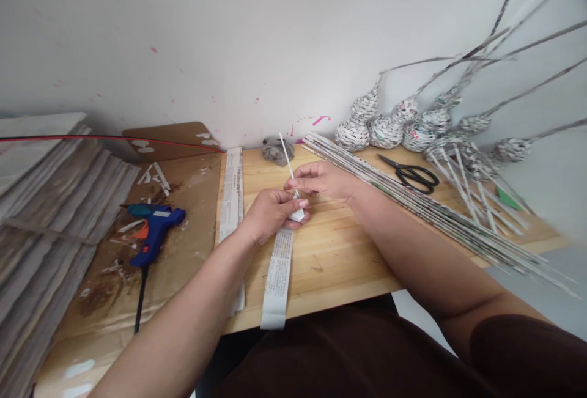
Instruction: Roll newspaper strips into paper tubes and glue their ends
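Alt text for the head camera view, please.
Two bare hands, left and right, hold a newspaper strip and a thin white stick over a wooden table. A blue glue gun lies left; rolled paper sticks, black scissors and woven paper gourd shapes sit right.

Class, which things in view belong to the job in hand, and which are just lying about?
In the job:
newspaper strip, in the left hand
thin white stick, at the right hand
pile of strips, probably spares

Apparently lying about:
glue gun
scissors
grey lump
woven paper shapes
long paper sticks
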Available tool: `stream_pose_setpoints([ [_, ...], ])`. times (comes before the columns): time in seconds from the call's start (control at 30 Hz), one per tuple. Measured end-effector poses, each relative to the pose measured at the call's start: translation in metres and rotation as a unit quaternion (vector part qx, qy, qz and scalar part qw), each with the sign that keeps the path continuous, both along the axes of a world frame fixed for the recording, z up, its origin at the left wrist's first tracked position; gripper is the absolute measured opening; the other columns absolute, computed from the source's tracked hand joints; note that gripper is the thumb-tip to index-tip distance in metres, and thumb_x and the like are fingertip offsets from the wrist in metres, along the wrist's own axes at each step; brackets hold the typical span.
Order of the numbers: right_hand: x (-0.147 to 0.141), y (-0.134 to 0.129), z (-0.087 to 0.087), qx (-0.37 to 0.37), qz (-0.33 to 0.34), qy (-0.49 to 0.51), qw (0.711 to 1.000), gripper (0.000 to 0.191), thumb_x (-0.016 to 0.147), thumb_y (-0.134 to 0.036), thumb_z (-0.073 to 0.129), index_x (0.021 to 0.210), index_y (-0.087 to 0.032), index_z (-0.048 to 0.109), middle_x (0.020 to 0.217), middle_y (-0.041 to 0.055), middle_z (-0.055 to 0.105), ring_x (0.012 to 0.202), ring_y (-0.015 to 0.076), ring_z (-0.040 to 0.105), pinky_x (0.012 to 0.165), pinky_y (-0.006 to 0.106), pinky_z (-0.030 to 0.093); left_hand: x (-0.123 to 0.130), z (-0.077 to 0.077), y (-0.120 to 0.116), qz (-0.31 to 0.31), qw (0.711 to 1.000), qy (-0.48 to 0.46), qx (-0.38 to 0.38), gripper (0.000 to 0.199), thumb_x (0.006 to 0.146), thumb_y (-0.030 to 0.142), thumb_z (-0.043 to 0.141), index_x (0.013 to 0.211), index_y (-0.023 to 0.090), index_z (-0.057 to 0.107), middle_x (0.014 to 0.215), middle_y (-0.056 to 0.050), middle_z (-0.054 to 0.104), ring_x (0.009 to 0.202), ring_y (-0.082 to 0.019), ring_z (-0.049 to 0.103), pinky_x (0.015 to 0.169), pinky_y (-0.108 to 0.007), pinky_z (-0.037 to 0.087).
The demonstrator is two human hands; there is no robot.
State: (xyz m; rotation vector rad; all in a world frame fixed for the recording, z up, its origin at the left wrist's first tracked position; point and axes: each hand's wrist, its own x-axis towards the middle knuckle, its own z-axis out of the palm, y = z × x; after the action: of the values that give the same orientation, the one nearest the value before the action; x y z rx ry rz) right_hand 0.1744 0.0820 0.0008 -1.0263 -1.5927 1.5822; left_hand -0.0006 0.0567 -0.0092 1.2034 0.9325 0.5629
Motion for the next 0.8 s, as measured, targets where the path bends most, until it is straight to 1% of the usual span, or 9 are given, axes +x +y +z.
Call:
stream_pose_setpoints([
  [0.07,-0.0017,0.0004,-0.0014,0.014,-0.025,0.001,1.0,0.029,0.072,-0.04,0.073,0.076,-0.012,0.068,0.066,-0.0005,0.059,0.054,0.0061,0.043,0.049,0.021,0.03,0.0012,-0.0015,-0.0009,-0.001,1.0,0.002,-0.001,0.037,0.066,0.045,0.076,0.078,0.011,0.071,0.075,-0.009,0.071,0.072,-0.018,0.066,0.068,-0.031,0.054],
  [0.17,-0.0051,0.0006,-0.0023,0.019,-0.095,0.021,0.995,0.032,0.066,-0.04,0.078,0.062,-0.014,0.06,0.056,-0.0045,0.049,0.049,0.0053,0.035,0.045,0.021,0.026,0.0018,-0.0023,-0.0024,-0.002,1.0,-0.005,0.003,0.034,0.067,0.044,0.076,0.077,0.012,0.07,0.075,-0.009,0.071,0.073,-0.017,0.066,0.07,-0.032,0.055],
  [0.23,-0.0059,0.0004,-0.0015,0.011,-0.114,0.03,0.993,0.034,0.065,-0.041,0.078,0.061,-0.015,0.058,0.053,-0.006,0.044,0.047,0.0053,0.033,0.044,0.021,0.025,0.0013,-0.0018,-0.0026,-0.002,1.0,-0.005,0.008,0.033,0.068,0.044,0.075,0.076,0.012,0.07,0.074,-0.008,0.071,0.072,-0.017,0.066,0.07,-0.032,0.055],
  [0.4,-0.0037,0.0002,0.0003,0.001,-0.031,0.019,0.999,0.035,0.072,-0.045,0.072,0.085,-0.013,0.071,0.056,-0.0041,0.048,0.051,0.0071,0.039,0.046,0.021,0.028,0.0009,-0.0004,-0.0013,0.006,1.0,0.0,0.007,0.034,0.068,0.044,0.075,0.076,0.012,0.07,0.074,-0.009,0.071,0.071,-0.017,0.066,0.069,-0.032,0.055],
  [0.43,-0.004,0.0002,0.0001,0.005,-0.037,0.023,0.999,0.033,0.071,-0.044,0.072,0.083,-0.013,0.071,0.056,-0.0042,0.047,0.051,0.0069,0.038,0.046,0.021,0.028,0.0012,-0.0005,-0.0011,0.008,1.0,0.001,0.007,0.034,0.068,0.044,0.075,0.076,0.012,0.069,0.074,-0.009,0.071,0.07,-0.017,0.066,0.069,-0.031,0.055],
  [0.53,-0.0071,-0.0005,-0.0009,0.005,-0.102,0.049,0.994,0.029,0.065,-0.04,0.078,0.066,-0.014,0.064,0.053,-0.0058,0.044,0.048,0.0056,0.035,0.045,0.021,0.025,0.0022,-0.0013,-0.0009,0.009,1.0,-0.002,0.011,0.033,0.069,0.043,0.074,0.075,0.011,0.069,0.073,-0.008,0.071,0.071,-0.016,0.066,0.068,-0.03,0.055],
  [0.6,-0.0085,-0.001,-0.001,-0.001,-0.128,0.055,0.99,0.031,0.064,-0.04,0.078,0.062,-0.014,0.061,0.053,-0.0063,0.043,0.047,0.0052,0.033,0.044,0.021,0.024,0.0022,-0.0017,-0.0008,0.006,1.0,-0.005,0.012,0.033,0.069,0.043,0.073,0.075,0.011,0.069,0.073,-0.008,0.071,0.071,-0.016,0.066,0.068,-0.029,0.054],
  [0.73,-0.0068,-0.0007,-0.0009,-0.008,-0.077,0.029,0.997,0.032,0.068,-0.044,0.074,0.079,-0.014,0.07,0.058,-0.004,0.049,0.052,0.0071,0.039,0.046,0.021,0.029,0.0015,-0.0022,-0.0009,0.012,1.0,-0.001,0.009,0.035,0.069,0.045,0.073,0.078,0.011,0.069,0.074,-0.009,0.071,0.071,-0.017,0.066,0.067,-0.03,0.055],
  [0.8,-0.0069,-0.0005,-0.0014,-0.003,-0.067,0.024,0.997,0.033,0.068,-0.044,0.075,0.079,-0.013,0.07,0.056,-0.0042,0.049,0.051,0.007,0.039,0.046,0.022,0.029,0.0018,-0.0031,-0.001,0.015,1.0,0.006,0.012,0.035,0.068,0.045,0.074,0.076,0.012,0.069,0.073,-0.009,0.071,0.072,-0.017,0.066,0.068,-0.03,0.055],
])
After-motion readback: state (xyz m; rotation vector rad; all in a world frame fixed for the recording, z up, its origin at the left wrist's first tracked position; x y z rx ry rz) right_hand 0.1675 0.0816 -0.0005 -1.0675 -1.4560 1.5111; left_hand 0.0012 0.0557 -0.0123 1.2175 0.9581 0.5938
